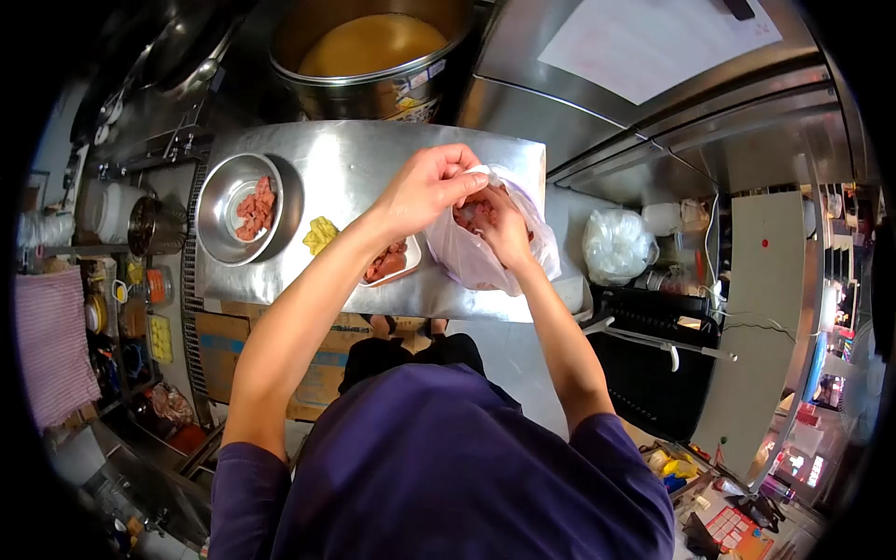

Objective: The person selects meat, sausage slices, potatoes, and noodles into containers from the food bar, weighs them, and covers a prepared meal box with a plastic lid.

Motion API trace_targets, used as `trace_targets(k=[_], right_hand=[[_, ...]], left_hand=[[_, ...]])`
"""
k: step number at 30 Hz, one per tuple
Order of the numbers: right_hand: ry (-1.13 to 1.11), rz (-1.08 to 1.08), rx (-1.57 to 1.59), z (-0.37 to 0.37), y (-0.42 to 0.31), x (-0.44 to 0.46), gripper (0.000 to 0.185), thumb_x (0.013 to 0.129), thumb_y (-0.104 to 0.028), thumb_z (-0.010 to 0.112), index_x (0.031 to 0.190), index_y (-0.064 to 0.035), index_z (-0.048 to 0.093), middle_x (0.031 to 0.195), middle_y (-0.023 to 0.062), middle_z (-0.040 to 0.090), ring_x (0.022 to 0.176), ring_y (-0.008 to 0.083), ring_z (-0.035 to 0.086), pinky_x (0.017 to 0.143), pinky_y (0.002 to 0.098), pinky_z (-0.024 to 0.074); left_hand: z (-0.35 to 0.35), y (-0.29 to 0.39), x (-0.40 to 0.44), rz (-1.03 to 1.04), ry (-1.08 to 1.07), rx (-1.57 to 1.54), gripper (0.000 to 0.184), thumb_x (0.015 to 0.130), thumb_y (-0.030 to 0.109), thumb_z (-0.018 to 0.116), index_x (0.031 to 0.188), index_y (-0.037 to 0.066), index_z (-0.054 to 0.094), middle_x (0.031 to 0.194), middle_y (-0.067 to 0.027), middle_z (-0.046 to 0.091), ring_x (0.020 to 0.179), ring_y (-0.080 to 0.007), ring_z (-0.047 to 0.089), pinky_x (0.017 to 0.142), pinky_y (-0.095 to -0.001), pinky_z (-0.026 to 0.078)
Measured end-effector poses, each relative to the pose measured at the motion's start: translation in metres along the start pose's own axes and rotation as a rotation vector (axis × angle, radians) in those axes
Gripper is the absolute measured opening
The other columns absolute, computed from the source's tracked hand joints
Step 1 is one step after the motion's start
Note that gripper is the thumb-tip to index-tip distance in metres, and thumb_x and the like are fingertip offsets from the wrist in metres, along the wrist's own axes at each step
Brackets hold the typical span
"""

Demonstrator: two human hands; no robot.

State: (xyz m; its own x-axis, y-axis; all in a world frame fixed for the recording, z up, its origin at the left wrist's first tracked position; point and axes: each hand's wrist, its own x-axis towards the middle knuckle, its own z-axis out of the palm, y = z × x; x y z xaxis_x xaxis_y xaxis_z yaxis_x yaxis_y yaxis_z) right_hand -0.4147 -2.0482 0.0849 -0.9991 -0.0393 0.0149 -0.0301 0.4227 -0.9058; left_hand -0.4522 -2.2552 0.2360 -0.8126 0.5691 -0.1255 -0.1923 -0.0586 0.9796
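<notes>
My left hand (446, 179) pinches the rim of a thin white plastic bag (476, 266), which stands at the right of a steel table (373, 154). Reaching down into this bag is my right hand (505, 231); its fingers are mostly hidden among pieces of raw meat (474, 217). Partly behind my left forearm, a white tray (414, 250) holds more dark red meat (385, 264). A small yellow-green heap (320, 235) lies beside that tray. Farther left, a steel bowl (213, 196) contains several meat strips (255, 210).
A large pot (369, 84) of yellowish liquid stands behind the table. Steel cabinets (747, 140) rise at the back right. Right of the table are a bundle of clear plastic bags (619, 245) and a black crate (653, 373). Flattened cardboard (219, 345) sits below the table.
</notes>
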Motion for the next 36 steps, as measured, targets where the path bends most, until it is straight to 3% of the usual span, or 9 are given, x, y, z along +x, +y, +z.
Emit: trace_targets(k=[3,5,15,18,24,27,29,33,36], right_hand=[[-0.166,-0.146,-0.376,0.003,0.014,0.025,0.052,0.076,0.001,0.065,0.127,-0.0029,0.06,0.12,0.0212,0.066,0.114,0.0368,0.063,0.094,0.044,0.0518],[-0.423,0.022,-0.364,-0.011,-0.018,0.041,0.059,0.072,0.005,0.067,0.13,-0.0045,0.058,0.127,0.0197,0.063,0.117,0.0383,0.061,0.097,0.0456,0.05],[-0.629,0.103,-0.539,-0.016,-0.012,0.067,0.069,0.073,0.01,0.064,0.138,-0.0116,0.056,0.136,0.0169,0.06,0.13,0.0349,0.053,0.109,0.0419,0.0411],[-0.629,0.218,-0.373,-0.011,-0.002,0.063,0.067,0.076,0.007,0.063,0.139,-0.0121,0.054,0.136,0.0173,0.06,0.129,0.0354,0.053,0.109,0.0413,0.0408],[-0.647,-0.174,-0.511,0.007,0.039,0.072,0.062,0.082,0.005,0.06,0.141,-0.0134,0.054,0.136,0.0155,0.06,0.129,0.0347,0.054,0.107,0.0412,0.0413],[-0.618,0.012,-0.034,0.015,0.052,0.073,0.063,0.081,0.002,0.063,0.141,-0.015,0.053,0.134,0.0152,0.061,0.125,0.0365,0.056,0.104,0.0438,0.0434],[-0.345,-0.487,-0.417,0.013,0.064,0.059,0.046,0.082,0.003,0.062,0.127,-0.0076,0.059,0.112,0.0153,0.069,0.105,0.0317,0.066,0.091,0.0416,0.0514],[-0.39,-0.289,-0.443,-0.018,0.015,0.024,0.051,0.08,0.0,0.065,0.13,-0.0072,0.055,0.11,0.0183,0.067,0.103,0.0301,0.066,0.09,0.0408,0.0523],[-0.089,-0.005,0.099,-0.027,0.003,-0.009,0.054,0.075,-0.01,0.074,0.125,-0.0086,0.055,0.107,0.0128,0.066,0.102,0.0244,0.066,0.091,0.0379,0.0529]], left_hand=[[0.005,0.004,-0.003,0.004,-0.002,-0.012,0.01,0.098,0.013,0.063,0.094,0.005,0.059,0.075,0.0036,0.058,0.069,-0.0053,0.05,0.066,-0.0216,0.041],[0.01,0.008,-0.009,-0.004,-0.021,0.048,0.009,0.098,0.013,0.062,0.093,0.006,0.058,0.074,0.003,0.057,0.069,-0.0052,0.05,0.066,-0.0224,0.041],[0.036,0.007,-0.006,0.015,-0.008,0.033,0.011,0.099,0.015,0.062,0.096,0.006,0.058,0.078,-0.0001,0.06,0.074,-0.008,0.053,0.073,-0.0244,0.043],[0.038,0.005,-0.006,0.026,-0.011,0.009,0.011,0.099,0.015,0.062,0.096,0.005,0.058,0.079,-0.0003,0.06,0.074,-0.0082,0.053,0.073,-0.0245,0.044],[0.035,0.008,-0.008,0.057,-0.007,-0.014,0.01,0.099,0.012,0.062,0.095,0.005,0.057,0.079,-0.0003,0.061,0.076,-0.0085,0.055,0.074,-0.0249,0.045],[0.032,0.009,-0.013,0.004,0.033,0.071,0.013,0.099,0.017,0.061,0.095,0.006,0.055,0.076,-0.0004,0.059,0.073,-0.0091,0.054,0.095,-0.0339,0.047],[0.023,0.007,-0.018,0.032,0.055,0.095,0.013,0.099,0.017,0.061,0.095,0.006,0.055,0.076,-0.0007,0.058,0.075,-0.0098,0.055,0.104,-0.0391,0.046],[0.011,0.0,-0.017,0.014,0.098,0.051,0.011,0.099,0.016,0.061,0.099,0.006,0.056,0.077,-0.0018,0.059,0.077,-0.0129,0.058,0.105,-0.0401,0.046],[-0.005,-0.009,-0.008,-0.01,0.158,-0.003,0.01,0.099,0.016,0.061,0.098,0.007,0.058,0.078,-0.0021,0.06,0.077,-0.0134,0.059,0.098,-0.0364,0.049]])
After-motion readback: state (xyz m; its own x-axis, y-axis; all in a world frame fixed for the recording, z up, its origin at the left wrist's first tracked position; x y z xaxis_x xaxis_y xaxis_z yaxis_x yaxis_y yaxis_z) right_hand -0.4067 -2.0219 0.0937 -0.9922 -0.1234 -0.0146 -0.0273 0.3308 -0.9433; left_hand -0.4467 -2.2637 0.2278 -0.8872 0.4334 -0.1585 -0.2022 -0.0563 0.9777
